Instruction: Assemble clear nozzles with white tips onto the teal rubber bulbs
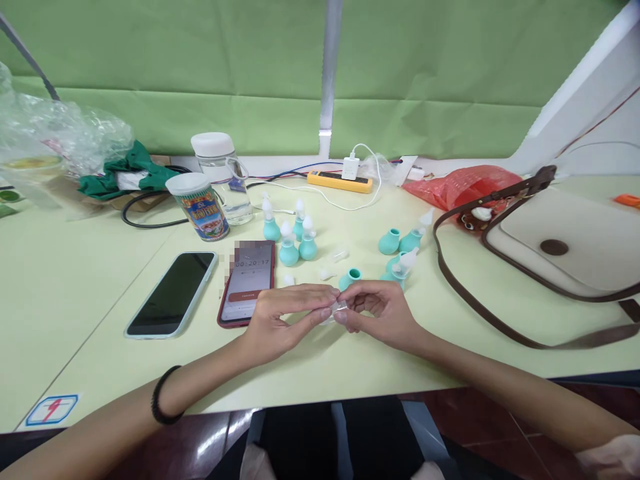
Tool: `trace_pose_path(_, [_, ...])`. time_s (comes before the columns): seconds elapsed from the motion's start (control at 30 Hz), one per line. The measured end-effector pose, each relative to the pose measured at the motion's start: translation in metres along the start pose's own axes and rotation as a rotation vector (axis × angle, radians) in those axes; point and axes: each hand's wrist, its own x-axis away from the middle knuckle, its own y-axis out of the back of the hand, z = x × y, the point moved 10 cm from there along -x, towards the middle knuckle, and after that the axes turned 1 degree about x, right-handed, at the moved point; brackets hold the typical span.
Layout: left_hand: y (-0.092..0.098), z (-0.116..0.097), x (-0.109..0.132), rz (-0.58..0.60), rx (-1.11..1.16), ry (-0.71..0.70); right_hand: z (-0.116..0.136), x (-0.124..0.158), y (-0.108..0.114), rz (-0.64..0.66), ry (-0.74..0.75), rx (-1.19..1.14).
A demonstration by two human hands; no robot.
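Between the fingertips of both hands is a small clear plastic piece point(340, 307), partly covered by the fingers. My left hand point(290, 317) pinches it from the left, and my right hand point(377, 310) grips it from the right. Just beyond them stands an open turquoise bulb point(351, 279). Loose on the table lie a clear tube point(340, 255), a translucent tip point(327, 273) and a white tip point(289, 281). Several turquoise bulbs with clear nozzles point(289, 252) stand at centre left. More bulbs point(389, 241), some with nozzles and some open, are to the right.
Left of my hands lie a phone showing a timer point(247, 280) and a dark-screened phone point(173, 293). Behind them stand a printed cup point(200, 210) and a clear bottle point(233, 193). A yellow power strip point(320, 179) lies at the back. To the right is a cream bag point(575, 247) with a brown strap.
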Motion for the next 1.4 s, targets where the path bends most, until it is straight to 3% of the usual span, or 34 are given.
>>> trace_pose_path(0.23, [-0.009,-0.014,-0.002,0.072,-0.136,-0.12,-0.002,0.001,0.002,-0.01,-0.001,-0.039])
trace_pose_path(0.53, [-0.012,-0.003,0.008,0.049,-0.226,-0.084,0.002,0.001,-0.002,0.03,-0.001,-0.121])
trace_pose_path(0.8, [-0.013,-0.016,0.011,0.051,-0.319,-0.253,-0.002,0.003,-0.007,0.081,-0.036,-0.156])
trace_pose_path(1.4, [-0.024,-0.025,0.017,0.12,-0.513,-0.41,-0.01,0.008,-0.011,0.087,-0.07,-0.081])
